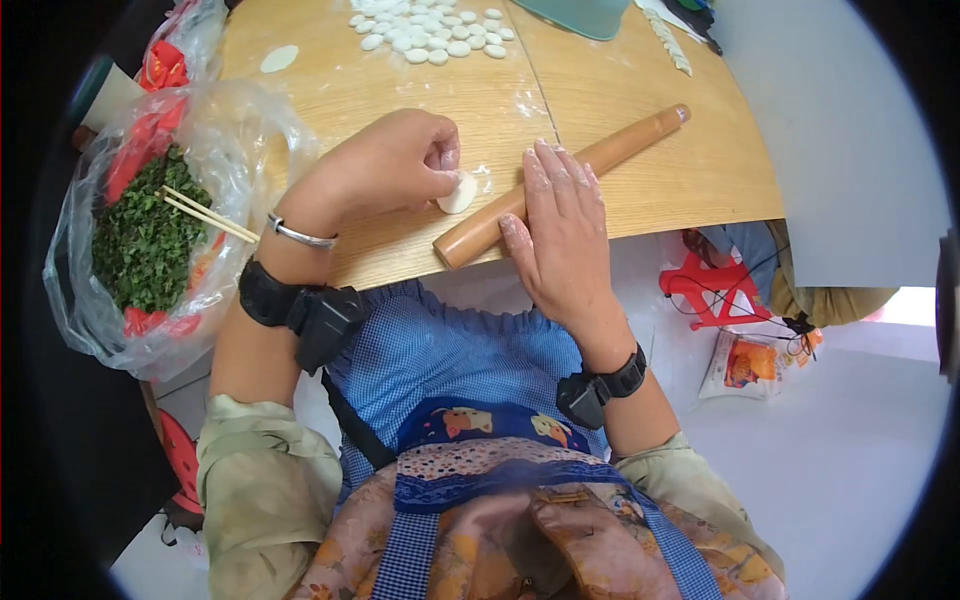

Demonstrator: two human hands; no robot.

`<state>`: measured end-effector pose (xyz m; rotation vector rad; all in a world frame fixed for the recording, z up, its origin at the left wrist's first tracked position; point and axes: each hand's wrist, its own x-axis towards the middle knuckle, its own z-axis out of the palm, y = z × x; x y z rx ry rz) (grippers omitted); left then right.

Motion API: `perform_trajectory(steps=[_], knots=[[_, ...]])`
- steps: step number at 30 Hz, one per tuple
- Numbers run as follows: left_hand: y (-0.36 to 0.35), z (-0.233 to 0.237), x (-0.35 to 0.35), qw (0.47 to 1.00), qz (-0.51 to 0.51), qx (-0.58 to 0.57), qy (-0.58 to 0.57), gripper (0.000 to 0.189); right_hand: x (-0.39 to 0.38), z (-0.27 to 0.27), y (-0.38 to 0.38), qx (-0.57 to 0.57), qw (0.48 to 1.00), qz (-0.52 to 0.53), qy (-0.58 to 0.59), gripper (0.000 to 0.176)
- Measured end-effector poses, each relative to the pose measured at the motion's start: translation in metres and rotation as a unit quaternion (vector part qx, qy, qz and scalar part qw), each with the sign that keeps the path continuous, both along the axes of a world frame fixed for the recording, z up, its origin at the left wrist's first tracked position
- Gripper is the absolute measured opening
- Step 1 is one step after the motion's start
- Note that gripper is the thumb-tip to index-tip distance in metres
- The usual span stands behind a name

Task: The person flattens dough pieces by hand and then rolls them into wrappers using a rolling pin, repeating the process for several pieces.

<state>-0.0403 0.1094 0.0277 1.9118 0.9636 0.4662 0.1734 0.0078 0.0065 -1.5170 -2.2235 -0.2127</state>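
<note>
My left hand (395,160) is closed, its thumb and fingers pinching the edge of a small round dough wrapper (459,196) on the wooden table. Across the table's front edge area, a wooden rolling pin (635,136) lies at a slant, its near end just right of the wrapper. My right hand (567,225) rests flat on the pin, with fingers stretched out and dusted with flour. Its palm covers the middle of the pin. Farther back lie several small flattened dough pieces (437,38) in a cluster. One rolled wrapper (279,58) sits apart at the back left.
On the left, a clear plastic bag (75,270) holds chopped greens (150,235) with chopsticks (210,216) stuck in. A green tray (580,18) and a strip of pleated dough (668,42) are at the back. A red stool (712,290) stands beyond the table's right.
</note>
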Motion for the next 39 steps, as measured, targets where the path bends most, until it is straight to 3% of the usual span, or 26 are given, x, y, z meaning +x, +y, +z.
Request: perform_trajectory(steps=[1, 4, 7, 11, 16, 23, 25, 28, 32, 39], knots=[[-0.002, 0.003, 0.001, 0.997, 0.014, -0.075, -0.011, 0.023, 0.0, 0.0, 0.001, 0.001, 1.0, 0.003, 0.003, 0.056], [0.0, -0.001, 0.004, 0.993, 0.03, -0.108, -0.036, 0.032, -0.006, -0.003, 0.02, 0.017, 1.0, 0.022, 0.009, 0.054], [0.007, -0.006, 0.002, 0.997, 0.0, -0.069, -0.03, 0.04, -0.014, -0.004, 0.045, 0.012, 0.999, 0.043, 0.02, 0.05], [0.007, -0.005, 0.003, 0.998, 0.035, -0.036, -0.023, 0.038, -0.022, -0.004, 0.065, 0.0, 0.999, 0.045, 0.024, 0.048], [0.004, -0.012, 0.005, 0.995, -0.011, 0.096, -0.002, 0.016, -0.013, -0.004, 0.044, -0.001, 0.999, 0.036, 0.037, 0.048], [0.003, -0.002, -0.002, 0.996, -0.014, 0.085, 0.036, 0.012, 0.003, -0.003, 0.005, -0.004, 1.0, 0.015, 0.023, 0.051], [-0.001, 0.004, -0.001, 0.998, -0.002, -0.066, 0.003, 0.016, 0.002, -0.003, 0.007, 0.0, 0.999, 0.018, 0.027, 0.051], [0.002, 0.002, 0.001, 0.997, -0.012, -0.082, -0.011, 0.026, -0.01, -0.006, 0.028, 0.032, 0.999, 0.023, 0.026, 0.048], [0.007, -0.002, 0.0, 0.998, -0.017, -0.065, -0.002, 0.031, -0.026, -0.006, 0.063, 0.045, 0.997, 0.045, 0.031, 0.044], [0.005, -0.011, 0.001, 0.999, -0.022, 0.038, -0.003, 0.02, -0.021, -0.005, 0.054, 0.019, 0.998, 0.042, 0.041, 0.045]])
